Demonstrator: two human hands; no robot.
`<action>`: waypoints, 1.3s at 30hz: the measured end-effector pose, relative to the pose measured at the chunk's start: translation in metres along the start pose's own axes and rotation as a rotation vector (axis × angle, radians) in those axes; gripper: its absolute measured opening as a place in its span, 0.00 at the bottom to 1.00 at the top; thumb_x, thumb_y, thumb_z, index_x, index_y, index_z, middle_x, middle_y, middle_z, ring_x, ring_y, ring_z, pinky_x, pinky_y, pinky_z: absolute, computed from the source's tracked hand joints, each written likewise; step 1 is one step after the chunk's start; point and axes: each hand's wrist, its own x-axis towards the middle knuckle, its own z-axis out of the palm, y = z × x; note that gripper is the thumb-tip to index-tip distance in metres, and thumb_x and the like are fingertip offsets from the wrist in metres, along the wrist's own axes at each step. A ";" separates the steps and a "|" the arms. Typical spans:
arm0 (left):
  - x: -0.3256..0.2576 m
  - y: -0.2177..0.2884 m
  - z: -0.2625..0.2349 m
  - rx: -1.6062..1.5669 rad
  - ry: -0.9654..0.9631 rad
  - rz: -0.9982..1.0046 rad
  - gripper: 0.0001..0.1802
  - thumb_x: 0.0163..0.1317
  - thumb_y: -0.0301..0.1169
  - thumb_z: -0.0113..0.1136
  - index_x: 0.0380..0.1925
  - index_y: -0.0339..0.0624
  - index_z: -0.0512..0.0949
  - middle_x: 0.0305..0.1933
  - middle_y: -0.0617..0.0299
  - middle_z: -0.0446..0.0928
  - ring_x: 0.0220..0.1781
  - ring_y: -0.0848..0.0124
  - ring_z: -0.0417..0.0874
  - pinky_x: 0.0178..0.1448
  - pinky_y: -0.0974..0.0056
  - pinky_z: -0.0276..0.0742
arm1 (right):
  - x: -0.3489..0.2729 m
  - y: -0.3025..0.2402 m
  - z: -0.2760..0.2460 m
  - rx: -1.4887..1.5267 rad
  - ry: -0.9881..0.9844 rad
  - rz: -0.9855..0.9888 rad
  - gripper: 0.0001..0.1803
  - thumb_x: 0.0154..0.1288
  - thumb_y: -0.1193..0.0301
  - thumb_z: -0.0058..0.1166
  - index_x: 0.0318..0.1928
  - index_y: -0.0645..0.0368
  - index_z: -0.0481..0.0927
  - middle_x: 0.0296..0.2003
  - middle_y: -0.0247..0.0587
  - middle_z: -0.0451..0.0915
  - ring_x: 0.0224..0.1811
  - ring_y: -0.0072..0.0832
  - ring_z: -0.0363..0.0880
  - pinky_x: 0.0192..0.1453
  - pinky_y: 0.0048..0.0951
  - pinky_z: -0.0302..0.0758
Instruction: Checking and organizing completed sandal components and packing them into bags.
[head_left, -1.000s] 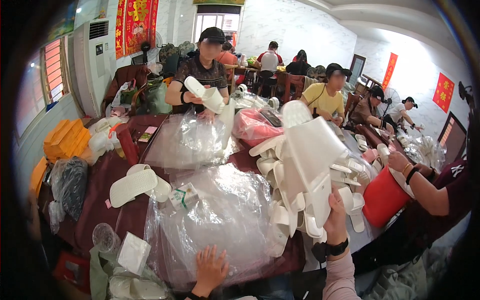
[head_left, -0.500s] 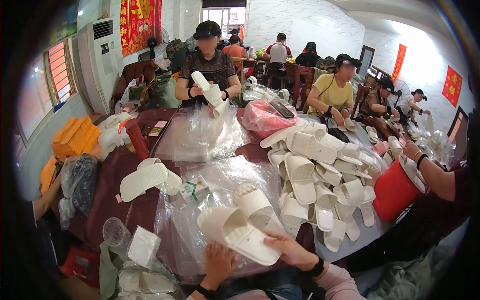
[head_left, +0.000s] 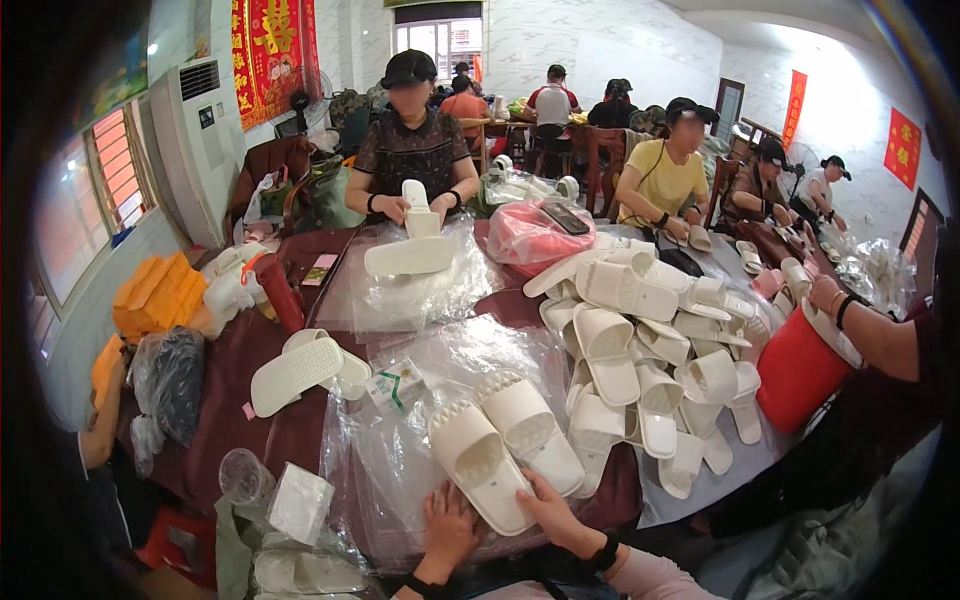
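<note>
Two white slide slippers lie side by side on clear plastic bags [head_left: 372, 480]. The nearer-left slipper [head_left: 492, 490] has its heel pinched by my right hand [head_left: 556, 518], thumb on top. Against it on the right rests the second slipper [head_left: 556, 458]. My left hand [head_left: 450, 525] lies flat on the plastic, fingers stretched out, close to the left edge of the first slipper. A small white and green box [head_left: 396, 384] sits on the bags beyond them.
A large heap of white slippers [head_left: 655, 345] covers the right side. Another slipper pair [head_left: 298, 376] lies at left, near a white box [head_left: 300, 503] and a clear cup [head_left: 245, 477]. Across the table [head_left: 225, 440], a co-worker [head_left: 412, 150] handles slippers; a red bucket [head_left: 808, 368] stands at right.
My right hand has lowered its slipper from a tilted position onto the bags, beside the other one. My left hand stays on the plastic. The co-worker opposite has lowered a slipper pair toward the table.
</note>
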 end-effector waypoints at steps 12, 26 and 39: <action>-0.003 -0.003 0.012 0.045 0.020 0.010 0.24 0.47 0.43 0.61 0.46 0.50 0.79 0.58 0.48 0.69 0.64 0.48 0.65 0.66 0.39 0.54 | 0.042 -0.008 0.014 -1.542 0.060 -0.684 0.22 0.58 0.59 0.55 0.55 0.38 0.76 0.64 0.66 0.57 0.65 0.65 0.56 0.66 0.52 0.59; -0.005 -0.011 0.020 0.109 -0.025 0.048 0.24 0.51 0.46 0.59 0.48 0.49 0.79 0.59 0.51 0.70 0.66 0.49 0.63 0.65 0.39 0.53 | 0.126 -0.012 0.005 -1.532 -0.198 -0.424 0.20 0.60 0.54 0.49 0.49 0.45 0.81 0.51 0.53 0.75 0.60 0.50 0.66 0.64 0.44 0.62; -0.009 -0.053 0.038 -0.079 -0.319 0.199 0.30 0.57 0.46 0.52 0.61 0.53 0.68 0.67 0.63 0.64 0.69 0.57 0.60 0.66 0.39 0.55 | -0.029 -0.045 -0.024 -0.561 -0.970 -0.396 0.27 0.65 0.77 0.46 0.66 0.62 0.61 0.64 0.48 0.64 0.68 0.36 0.58 0.70 0.34 0.54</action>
